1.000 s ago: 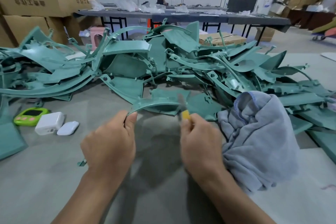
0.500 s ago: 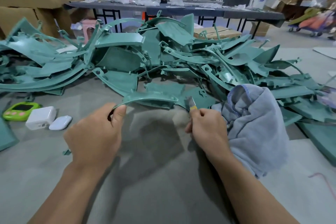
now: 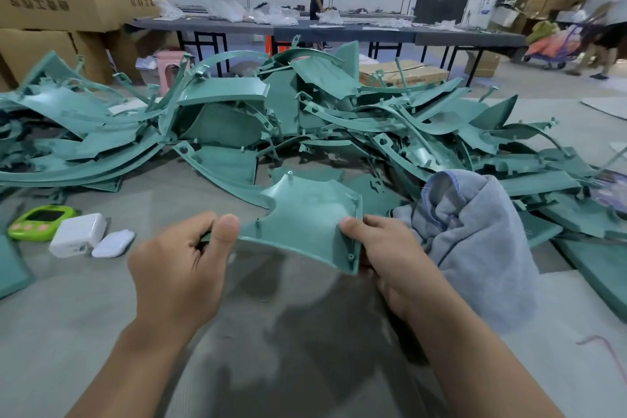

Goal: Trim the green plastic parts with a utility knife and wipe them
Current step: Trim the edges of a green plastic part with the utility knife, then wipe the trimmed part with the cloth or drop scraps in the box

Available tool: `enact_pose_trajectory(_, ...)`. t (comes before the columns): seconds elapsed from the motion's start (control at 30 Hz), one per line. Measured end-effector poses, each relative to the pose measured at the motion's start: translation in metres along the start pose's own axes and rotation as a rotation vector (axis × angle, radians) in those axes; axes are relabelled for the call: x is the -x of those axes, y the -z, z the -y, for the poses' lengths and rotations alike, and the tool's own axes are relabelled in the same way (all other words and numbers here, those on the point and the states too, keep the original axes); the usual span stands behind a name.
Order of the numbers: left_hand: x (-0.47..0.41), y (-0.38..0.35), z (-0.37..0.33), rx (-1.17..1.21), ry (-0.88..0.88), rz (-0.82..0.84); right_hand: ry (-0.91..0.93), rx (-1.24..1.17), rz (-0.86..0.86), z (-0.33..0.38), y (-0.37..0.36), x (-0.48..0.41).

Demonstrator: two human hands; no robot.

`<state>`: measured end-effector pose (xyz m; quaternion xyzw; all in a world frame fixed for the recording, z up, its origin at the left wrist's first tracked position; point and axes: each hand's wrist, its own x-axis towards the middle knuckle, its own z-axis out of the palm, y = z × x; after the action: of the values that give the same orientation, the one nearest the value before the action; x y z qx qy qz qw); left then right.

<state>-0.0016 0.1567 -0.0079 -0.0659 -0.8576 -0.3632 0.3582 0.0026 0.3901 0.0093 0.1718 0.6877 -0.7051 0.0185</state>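
Part: green plastic part (image 3: pixel 305 214) is held up near centre, ribbed face showing, likely for edge inspection.
Left hand (image 3: pixel 179 268): pinches its left tip.
Right hand (image 3: pixel 393 254): grips its right edge; no knife visible.
Grey cloth (image 3: pixel 481 241): just right, handy for wiping.

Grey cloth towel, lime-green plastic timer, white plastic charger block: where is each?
Grey cloth towel (image 3: pixel 475 234), head view, bunched middle.
Lime-green plastic timer (image 3: pixel 45 215), head view, dark screen.
White plastic charger block (image 3: pixel 79 232), head view, top face.
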Motion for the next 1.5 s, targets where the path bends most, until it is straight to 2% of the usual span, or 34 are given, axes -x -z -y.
enact_pose_trajectory(0.1, -0.002, 0.0, -0.006, 0.044, -0.101, -0.057, -0.067, -0.254, 0.002, 0.006, -0.001, 0.0)
enact_pose_trajectory(0.2, -0.005, 0.001, -0.013, -0.004, -0.165, -0.286, -0.074, -0.441, -0.073, 0.007, -0.001, 0.0)
enact_pose_trajectory(0.23, -0.004, 0.002, -0.014, -0.015, -0.176, -0.311, -0.075, -0.508, -0.097, 0.007, -0.001, -0.001)
enact_pose_trajectory(0.27, -0.003, 0.002, -0.016, -0.013, -0.171, -0.256, -0.073, -0.572, -0.104, 0.006, -0.001, -0.001)
enact_pose_trajectory(0.3, 0.0, 0.001, -0.016, 0.025, -0.14, -0.132, -0.066, -0.606, -0.093, 0.006, -0.002, -0.001)
enact_pose_trajectory(0.37, 0.008, -0.008, -0.022, 0.259, 0.016, 0.153, -0.063, -0.548, -0.054, 0.003, -0.009, 0.0)
enact_pose_trajectory(0.4, 0.012, -0.014, -0.03, 0.467, 0.132, 0.27, -0.062, -0.463, -0.034, 0.001, -0.013, 0.002)
enact_pose_trajectory(0.47, 0.019, -0.028, -0.043, 0.753, 0.316, 0.345, -0.011, -0.185, 0.038, -0.003, -0.022, 0.008)
enact_pose_trajectory(0.57, 0.018, -0.039, -0.049, 0.803, 0.462, 0.165, 0.155, 0.273, 0.156, 0.001, -0.021, 0.024)
enact_pose_trajectory(0.6, 0.016, -0.038, -0.047, 0.836, 0.532, 0.122, 0.269, 0.451, 0.097, 0.005, -0.016, 0.028)
enact_pose_trajectory(0.63, 0.016, -0.037, -0.042, 0.835, 0.574, 0.11, 0.405, 0.631, -0.046, 0.01, -0.006, 0.033)
enact_pose_trajectory(0.7, 0.017, -0.035, -0.033, 0.717, 0.595, 0.128, 0.658, 0.877, -0.436, 0.022, 0.019, 0.039)
enact_pose_trajectory(0.73, 0.018, -0.034, -0.03, 0.648, 0.604, 0.134, 0.706, 0.987, -0.561, 0.03, 0.035, 0.042)
enact_pose_trajectory(0.83, 0.014, -0.032, -0.029, 0.572, 0.57, 0.127, 0.536, 1.385, -0.647, 0.032, 0.071, 0.041)
enact_pose_trajectory(0.93, 0.01, -0.031, -0.032, 0.526, 0.502, 0.174, 0.449, 1.579, -0.52, 0.011, 0.078, 0.036)
enact_pose_trajectory(1.0, 0.01, -0.03, -0.035, 0.596, 0.504, 0.228, 0.391, 1.575, -0.379, 0.005, 0.077, 0.033)
enact_pose_trajectory(1.07, 0.011, -0.028, -0.034, 0.666, 0.522, 0.291, 0.44, 1.524, -0.345, 0.01, 0.074, 0.035)
enact_pose_trajectory(1.13, 0.012, -0.028, -0.032, 0.731, 0.588, 0.353, 0.6, 1.297, -0.402, 0.019, 0.073, 0.042)
enact_pose_trajectory(1.2, 0.01, -0.031, -0.031, 0.783, 0.687, 0.408, 0.833, 0.955, -0.401, 0.037, 0.06, 0.059)
enact_pose_trajectory(1.23, 0.009, -0.031, -0.031, 0.808, 0.715, 0.436, 0.929, 0.82, -0.339, 0.046, 0.049, 0.069)
enact_pose_trajectory(1.3, 0.008, -0.03, -0.028, 0.851, 0.705, 0.525, 1.046, 0.727, -0.159, 0.057, 0.023, 0.082)
enact_pose_trajectory(1.37, 0.008, -0.026, -0.029, 0.885, 0.639, 0.647, 1.007, 0.738, -0.008, 0.053, -0.005, 0.081)
enact_pose_trajectory(1.4, 0.008, -0.026, -0.03, 0.892, 0.611, 0.656, 0.955, 0.776, 0.04, 0.045, -0.017, 0.076)
enact_pose_trajectory(1.5, 0.011, -0.033, -0.027, 0.894, 0.545, 0.494, 0.782, 0.883, 0.064, 0.011, -0.043, 0.058)
